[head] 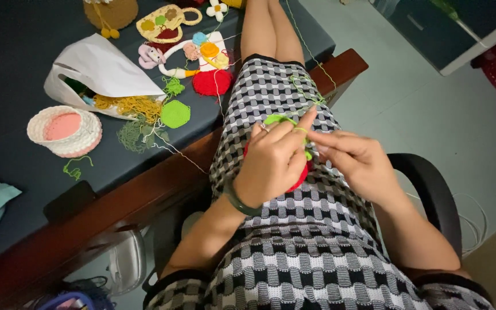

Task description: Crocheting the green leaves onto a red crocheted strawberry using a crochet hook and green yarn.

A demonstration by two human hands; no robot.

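My left hand holds a red and green crochet piece over my lap, with green yarn looped over its raised forefinger. My right hand pinches at the piece's green edge, fingertips meeting the left hand's; any hook in it is hidden. A thin green strand runs from the work up across my checked black-and-white dress. The red part shows only below my left palm. A dark bangle circles my left wrist.
A dark table with a wooden edge stands at left, holding a white paper bag of yarn, a pink-and-white crochet basket, green and red crochet rounds, and small crochet figures. A black chair armrest curves at right.
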